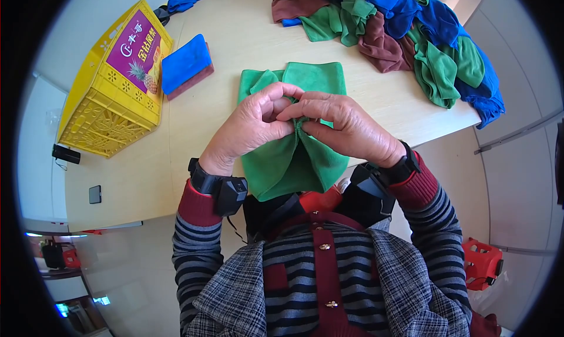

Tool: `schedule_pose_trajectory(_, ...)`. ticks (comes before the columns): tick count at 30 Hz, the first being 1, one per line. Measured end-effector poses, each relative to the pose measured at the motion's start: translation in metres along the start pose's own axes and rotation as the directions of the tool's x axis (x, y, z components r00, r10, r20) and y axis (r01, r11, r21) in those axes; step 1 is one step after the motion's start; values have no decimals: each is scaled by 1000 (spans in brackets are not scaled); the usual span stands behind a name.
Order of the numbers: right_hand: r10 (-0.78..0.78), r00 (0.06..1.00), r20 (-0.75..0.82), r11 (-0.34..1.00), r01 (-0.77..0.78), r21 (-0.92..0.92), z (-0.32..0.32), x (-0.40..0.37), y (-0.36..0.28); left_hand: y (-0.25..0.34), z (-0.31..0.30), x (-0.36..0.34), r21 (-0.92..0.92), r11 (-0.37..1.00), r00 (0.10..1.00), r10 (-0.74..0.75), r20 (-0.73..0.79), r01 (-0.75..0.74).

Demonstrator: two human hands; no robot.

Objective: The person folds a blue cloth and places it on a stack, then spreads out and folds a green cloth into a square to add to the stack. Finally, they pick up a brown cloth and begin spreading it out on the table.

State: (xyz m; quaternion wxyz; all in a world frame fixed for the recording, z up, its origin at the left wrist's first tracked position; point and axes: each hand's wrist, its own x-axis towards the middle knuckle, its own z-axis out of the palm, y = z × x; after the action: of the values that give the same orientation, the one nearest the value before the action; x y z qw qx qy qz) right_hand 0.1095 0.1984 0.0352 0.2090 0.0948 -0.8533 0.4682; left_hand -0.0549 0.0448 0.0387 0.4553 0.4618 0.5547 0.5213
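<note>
A green cloth (317,78) lies partly on the table's front edge, its near part hanging toward my lap. My left hand (255,122) pinches the gathered edge of this cloth near its middle. Right beside it, my right hand (343,122) pinches the same edge, and the fingertips of both hands nearly meet. Below the fingers the cloth falls open in a fold with a dark hollow. Part of the cloth is hidden behind the hands.
A folded stack of blue and brown cloths (187,64) sits left of the green one, against a yellow crate (108,120). At the back right is a heap of loose green, blue and brown cloths (405,31). A small dark flat object (95,194) rests near the table's left edge.
</note>
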Motion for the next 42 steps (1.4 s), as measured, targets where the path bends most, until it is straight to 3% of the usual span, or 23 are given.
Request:
schedule_pose_trajectory(4, 37, 999, 12, 997, -36, -63, 1, 3, 2, -8, -2, 4, 4, 1000, 1000, 18, -24, -18)
schedule_pose_trajectory(8, 55, 998, -34, 984, -60, -167, 4, 8, 13, -21, 5, -1, -3, 994, 975, 111, -191, -114)
schedule_pose_trajectory(9, 55, 997, -56, 976, -65, -208, 4, 9, 16, -25, 11, -8, 363, 890, 888, 379, -260, -274)
schedule_pose_trajectory(10, 57, 997, -58, 976, -68, -207, 2, 11, 19, -29, 18, -16, 686, 642, 746, 629, -217, -342)
schedule_pose_trajectory(11, 39, 995, -95, 977, -58, -207, -1, 14, 23, -32, 26, -25, 905, 295, 577, 814, -70, -306)
schedule_pose_trajectory(13, 3, 986, -167, 977, -39, -208, -4, 19, 29, -34, 52, -47, 887, 188, 720, 664, 202, -422)
schedule_pose_trajectory(14, 3, 987, -163, 978, -36, -204, -7, 22, 30, -40, 59, -51, 889, 189, 723, 662, 198, -416)
schedule_pose_trajectory(17, 79, 969, -234, 989, -106, -107, -28, 35, 20, -67, 68, -57, 935, 118, 896, 348, 275, -333)
schedule_pose_trajectory(21, -3, 933, -360, 1000, 5, 5, -67, 44, 2, -67, 49, -72, 963, 87, 949, 213, 234, -257)
schedule_pose_trajectory(25, 7, 896, -444, 1000, -14, -12, -112, 33, 3, -36, 21, -89, 965, -85, 900, 349, 261, -247)
schedule_pose_trajectory(26, -1, 894, -447, 1000, -7, -17, -120, 29, 0, -24, 16, -93, 965, -93, 898, 353, 264, -247)
schedule_pose_trajectory(28, -16, 878, -478, 1000, 5, -24, -136, 20, -8, 3, 8, -99, 982, -7, 842, 514, 166, -189)
schedule_pose_trajectory(32, -18, 858, -514, 1000, 12, -14, -152, 11, -27, 42, -6, -106, 989, 42, 799, 594, 92, -145)
schedule_pose_trajectory(36, -16, 846, -533, 998, -16, -55, -161, 5, -47, 61, -9, -107, 996, -60, 735, 672, 89, -66)
schedule_pose_trajectory(42, -88, 831, -549, 975, -42, -220, -168, 1, -67, 98, -17, -100, 994, -87, 684, 729, 21, 63)
